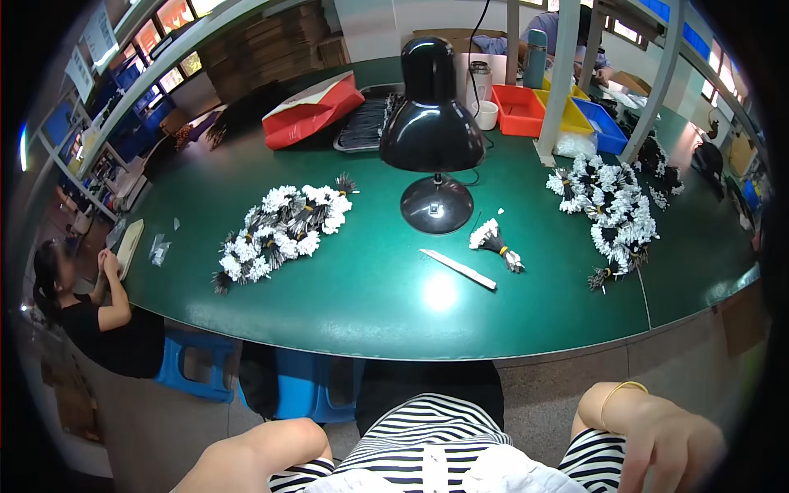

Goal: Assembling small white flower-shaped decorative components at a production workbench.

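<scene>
My right hand point(674, 448), a yellow bangle point(622, 393) at its wrist, hangs at the lower right, away from the table. Its fingers point down and look loosely apart; the tips pass out of the picture, and no held thing shows. Of my left side only the bent bare arm point(261, 450) appears, its hand out of view. On the green table point(370, 304) in front of me lies one bundle of short black wires with white connectors point(493, 242), tied with a yellow band. Beside it rests a thin white stick-like tool point(459, 269) with a pointed end.
Heaps of similar wire bundles lie left point(283, 226) and right point(608, 205). A black desk lamp point(436, 148) stands mid-table. Behind are a red bag point(312, 111), a black tray point(368, 123), and red point(518, 111), yellow and blue bins. People sit left point(103, 312) and far back point(542, 37).
</scene>
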Demonstrator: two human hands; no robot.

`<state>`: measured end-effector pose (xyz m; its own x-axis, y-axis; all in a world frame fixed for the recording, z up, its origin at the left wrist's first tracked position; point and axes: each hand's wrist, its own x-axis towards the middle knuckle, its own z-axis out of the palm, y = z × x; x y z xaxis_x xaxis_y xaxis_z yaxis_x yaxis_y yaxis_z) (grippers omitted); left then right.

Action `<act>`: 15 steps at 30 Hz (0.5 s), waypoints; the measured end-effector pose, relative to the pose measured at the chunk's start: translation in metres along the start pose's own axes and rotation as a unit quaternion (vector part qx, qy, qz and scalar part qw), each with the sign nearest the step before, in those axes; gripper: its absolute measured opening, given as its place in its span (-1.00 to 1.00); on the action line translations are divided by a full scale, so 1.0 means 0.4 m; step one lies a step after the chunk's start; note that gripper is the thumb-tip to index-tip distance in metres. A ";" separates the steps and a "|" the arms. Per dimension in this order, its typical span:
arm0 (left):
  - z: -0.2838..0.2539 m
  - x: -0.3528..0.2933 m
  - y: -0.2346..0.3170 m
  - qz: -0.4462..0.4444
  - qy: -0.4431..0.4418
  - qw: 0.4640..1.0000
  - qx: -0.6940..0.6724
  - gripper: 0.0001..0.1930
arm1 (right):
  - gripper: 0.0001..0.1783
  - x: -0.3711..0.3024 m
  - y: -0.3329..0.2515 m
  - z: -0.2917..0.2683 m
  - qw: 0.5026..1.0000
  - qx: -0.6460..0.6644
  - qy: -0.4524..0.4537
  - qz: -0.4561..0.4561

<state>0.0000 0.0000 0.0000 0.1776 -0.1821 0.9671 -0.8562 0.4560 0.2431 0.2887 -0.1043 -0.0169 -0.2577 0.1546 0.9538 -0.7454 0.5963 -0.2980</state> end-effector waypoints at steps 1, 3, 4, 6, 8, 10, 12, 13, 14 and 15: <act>-0.030 0.014 -0.015 -0.059 -0.040 0.997 0.038 -0.64 | -0.84 -0.004 -0.026 -0.001 0.997 0.037 -0.023 0.066; -0.063 0.033 -0.051 -0.124 -0.085 0.986 0.071 -0.65 | -0.90 -0.017 -0.049 -0.006 0.989 0.067 -0.045 0.125; -0.078 0.036 -0.068 -0.160 -0.101 0.981 0.034 -0.66 | -0.88 -0.024 -0.050 -0.009 0.979 -0.002 -0.125 0.159; -0.114 0.034 -0.112 -0.217 -0.118 0.969 -0.016 -0.67 | -0.88 -0.048 -0.056 -0.033 0.944 -0.096 -0.221 0.227; -0.162 0.021 -0.158 -0.235 -0.135 0.962 -0.013 -0.66 | -0.87 -0.139 -0.039 -0.080 0.917 -0.132 -0.179 0.332; -0.195 -0.014 -0.171 -0.248 -0.149 0.957 -0.019 -0.65 | -0.81 -0.201 -0.019 -0.124 0.868 -0.216 -0.049 0.444; -0.199 -0.059 -0.144 -0.285 -0.092 0.953 -0.049 -0.65 | -0.70 -0.235 0.035 -0.193 0.790 -0.348 0.071 0.499; -0.204 -0.057 -0.144 -0.297 -0.071 0.950 -0.059 -0.64 | -0.70 -0.267 0.060 -0.225 0.738 -0.419 0.125 0.514; -0.249 -0.058 -0.174 -0.282 -0.081 0.954 -0.066 -0.64 | -0.70 -0.298 0.070 -0.252 0.707 -0.441 0.184 0.521; -0.289 -0.067 -0.196 -0.267 -0.089 0.957 -0.070 -0.63 | -0.70 -0.327 0.084 -0.280 0.674 -0.460 0.239 0.527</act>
<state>0.1186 0.0699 -0.0365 0.4755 -0.5608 0.6777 -0.5912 0.3667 0.7183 0.3662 -0.0162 -0.1473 0.0453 0.9786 0.2006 0.4484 0.1596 -0.8795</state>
